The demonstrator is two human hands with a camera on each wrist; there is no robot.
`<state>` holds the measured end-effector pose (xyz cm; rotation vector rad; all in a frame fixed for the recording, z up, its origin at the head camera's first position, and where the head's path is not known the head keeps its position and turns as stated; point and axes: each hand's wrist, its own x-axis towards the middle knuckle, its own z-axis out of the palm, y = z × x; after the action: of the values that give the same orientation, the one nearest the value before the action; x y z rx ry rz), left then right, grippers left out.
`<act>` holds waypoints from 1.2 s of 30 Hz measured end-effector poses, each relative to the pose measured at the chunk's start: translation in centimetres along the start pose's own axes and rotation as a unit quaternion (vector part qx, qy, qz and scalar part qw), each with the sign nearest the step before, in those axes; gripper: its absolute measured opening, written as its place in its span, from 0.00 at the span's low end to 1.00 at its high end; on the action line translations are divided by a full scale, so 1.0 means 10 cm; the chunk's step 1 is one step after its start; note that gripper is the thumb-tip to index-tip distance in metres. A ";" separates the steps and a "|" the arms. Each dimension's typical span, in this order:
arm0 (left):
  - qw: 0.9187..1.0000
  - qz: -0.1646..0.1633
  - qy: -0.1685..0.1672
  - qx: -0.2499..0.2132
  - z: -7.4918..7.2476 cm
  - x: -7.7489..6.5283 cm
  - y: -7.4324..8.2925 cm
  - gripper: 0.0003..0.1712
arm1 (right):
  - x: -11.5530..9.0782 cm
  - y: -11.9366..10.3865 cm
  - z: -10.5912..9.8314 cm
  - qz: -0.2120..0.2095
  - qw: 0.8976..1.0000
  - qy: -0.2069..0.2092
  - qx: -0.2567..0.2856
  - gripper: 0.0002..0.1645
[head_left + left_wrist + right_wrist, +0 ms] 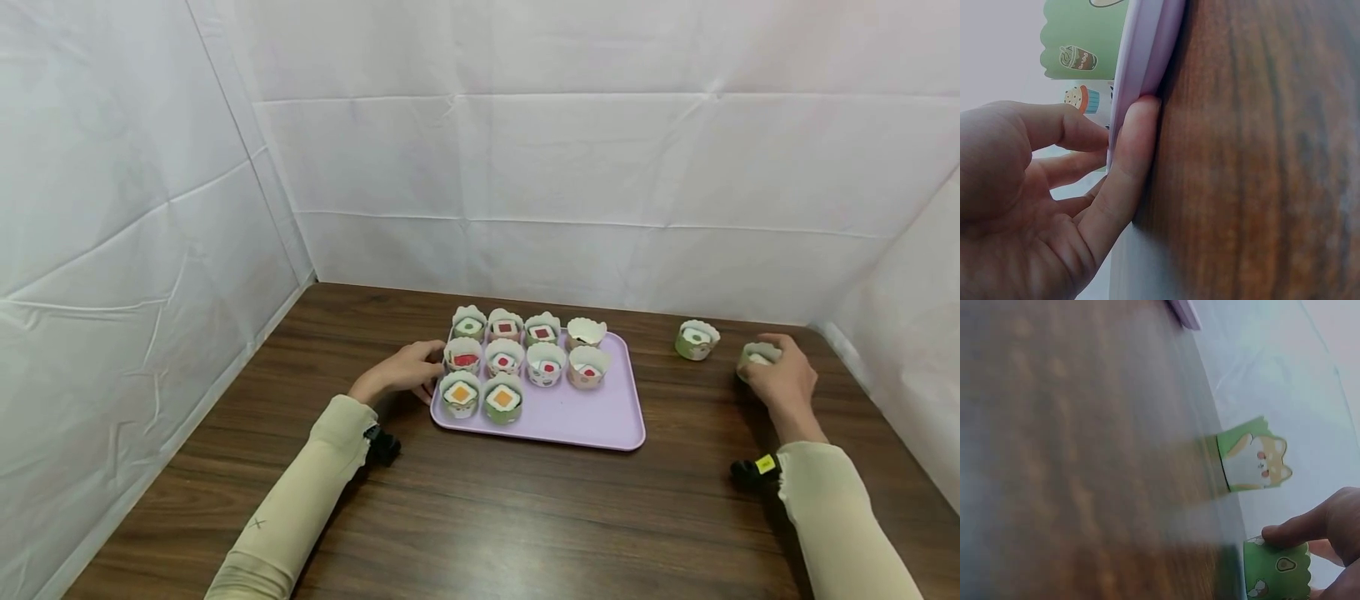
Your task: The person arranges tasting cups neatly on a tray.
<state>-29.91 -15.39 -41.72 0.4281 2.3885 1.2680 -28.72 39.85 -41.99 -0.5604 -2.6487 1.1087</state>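
My left hand point(403, 369) pinches the left edge of a lilac tray point(581, 419), its thumb low along the outer side and its fingers at the rim. Several scalloped paper baking cups stand on that tray in rows. A front cup point(504, 402) holds a white piece with an orange square; others show red squares or red dots. Off to the right, my right hand point(786, 379) grips a green paper baking cup point(1279, 569) by its side, with something white inside. The held cup's lower part sits close over the wooden table.
Another green baking cup point(696, 342), with a dog face on its side, stands between the tray and my right hand. White cloth point(585, 158) hangs behind and beside the brown wooden table point(480, 525).
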 end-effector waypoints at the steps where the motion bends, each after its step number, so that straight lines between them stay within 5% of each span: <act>1: 1.000 0.000 -0.001 -0.001 0.00 0.00 0.00 0.24 | -0.02 -0.01 0.01 -0.002 1.000 0.001 0.000 0.45; 17: 1.000 -0.004 0.000 0.010 0.02 0.02 -0.02 0.22 | -0.36 -0.21 0.04 -0.088 0.996 0.010 -0.023 0.39; 36: 1.000 -0.004 0.004 0.011 0.00 0.02 -0.02 0.25 | -0.73 -0.70 0.10 -0.190 0.978 -0.044 -0.070 0.36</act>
<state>-30.04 -15.40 -41.95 0.4205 2.4112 1.2425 -24.29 31.63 -38.00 -0.0190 -2.7634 0.8562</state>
